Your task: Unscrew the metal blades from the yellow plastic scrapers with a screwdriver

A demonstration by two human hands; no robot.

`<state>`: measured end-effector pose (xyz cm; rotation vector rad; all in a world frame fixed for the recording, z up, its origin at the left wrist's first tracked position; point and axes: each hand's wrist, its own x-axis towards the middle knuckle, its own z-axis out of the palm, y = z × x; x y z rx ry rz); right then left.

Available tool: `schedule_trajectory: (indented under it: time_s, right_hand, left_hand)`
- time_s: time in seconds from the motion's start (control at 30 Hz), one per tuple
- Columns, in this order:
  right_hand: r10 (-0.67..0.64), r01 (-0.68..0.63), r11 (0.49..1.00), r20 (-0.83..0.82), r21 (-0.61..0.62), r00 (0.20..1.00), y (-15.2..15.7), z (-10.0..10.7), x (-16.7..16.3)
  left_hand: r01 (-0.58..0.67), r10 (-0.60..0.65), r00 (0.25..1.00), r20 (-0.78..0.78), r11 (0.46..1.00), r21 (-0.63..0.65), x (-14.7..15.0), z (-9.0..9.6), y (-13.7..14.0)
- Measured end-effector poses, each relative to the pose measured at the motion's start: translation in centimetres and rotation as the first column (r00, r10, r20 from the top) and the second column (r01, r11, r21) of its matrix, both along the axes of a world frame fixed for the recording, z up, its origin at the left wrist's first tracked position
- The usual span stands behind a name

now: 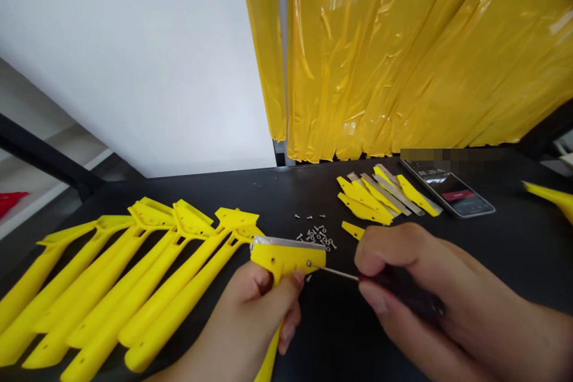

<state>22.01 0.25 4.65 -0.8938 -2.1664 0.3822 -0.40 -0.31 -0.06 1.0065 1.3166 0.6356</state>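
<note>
My left hand is wrapped round a yellow plastic scraper just below its wide head. A metal blade strip runs along the head's top edge. One hole in the head, at the left, looks bare; a screw sits at the right one. My right hand grips a screwdriver with a dark handle, and its thin shaft reaches to that screw. Behind the head lies a small pile of loose screws. A yellow cover piece is partly hidden by my right fingers.
Several yellow scraper handles lie side by side at the left of the black table. Yellow cover pieces and metal blades are heaped at the back, beside a phone. Yellow plastic sheeting hangs behind.
</note>
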Motion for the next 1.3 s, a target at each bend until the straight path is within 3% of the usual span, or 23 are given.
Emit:
schedule_trajectory:
  time_s: [0.2, 0.33, 0.53, 0.73, 1.3]
  right_hand:
    - [0.035, -0.067, 0.981, 0.173, 0.182, 0.984, 1.4, -0.9, 0.8]
    - [0.053, -0.111, 0.973, 0.27, 0.203, 0.961, 2.0, -1.6, 1.3]
    - [-0.009, -0.083, 0.948, 0.289, 0.307, 0.957, 2.6, -1.8, 0.9]
    - [-0.126, -0.012, 0.943, 0.387, 0.333, 0.913, 2.8, -2.0, 0.8]
    - [-0.142, 0.043, 0.971, 0.418, 0.236, 0.897, 2.7, -1.9, 0.7]
  left_hand:
    - [-0.094, 0.094, 0.996, 0.012, 0.995, 0.03, -0.2, 0.1, 0.1]
    - [-0.1, 0.099, 0.995, 0.018, 0.994, 0.053, -0.1, 0.2, 0.6]
    - [-0.132, 0.134, 0.991, -0.012, 0.986, 0.105, -0.3, 0.3, 1.4]
    - [-0.14, 0.145, 0.989, -0.031, 0.98, 0.139, -0.7, 0.2, 1.9]
    - [-0.11, 0.126, 0.987, -0.098, 0.982, 0.152, -0.8, 0.3, 2.2]
